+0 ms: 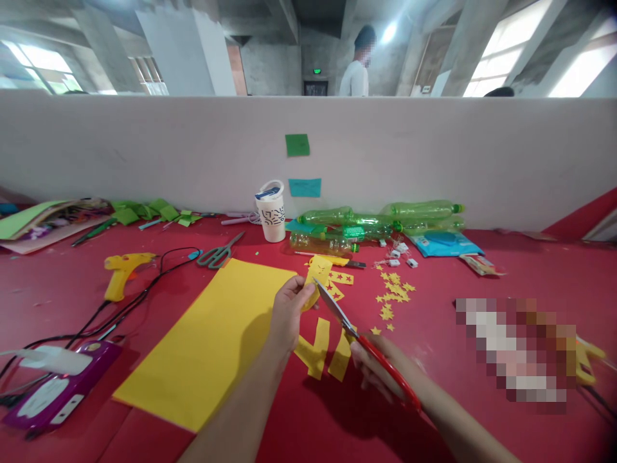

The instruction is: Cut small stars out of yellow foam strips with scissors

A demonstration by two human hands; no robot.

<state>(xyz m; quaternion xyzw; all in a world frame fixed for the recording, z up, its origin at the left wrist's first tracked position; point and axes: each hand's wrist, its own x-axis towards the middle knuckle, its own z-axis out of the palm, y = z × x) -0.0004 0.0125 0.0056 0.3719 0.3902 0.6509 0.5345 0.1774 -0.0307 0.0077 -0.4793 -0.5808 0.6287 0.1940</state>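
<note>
The person's left hand [288, 313] is raised over the red-covered counter [506, 276], its grip pinched together on a small scrap of yellow paper [315, 276] held up near the middle of the counter. The right hand [378, 370] is closed through the handles of a pair of red-handled scissors [359, 337]; the silver blades stand slightly parted, their tips meeting the edge of the yellow scrap.

Just below the hands lie cut yellow paper strips [319, 350], and to the left a large yellow paper sheet [212, 334] lies flat on the counter. Small yellow paper stars [393, 292] are scattered to the right of the scrap. Farther back are several green plastic bottles lying on their sides [380, 222], a white paper cup with a lid [270, 212] and grey-handled scissors [219, 254]. A yellow glue gun [123, 270] with a black cord rests at the left, well apart from the hands.
</note>
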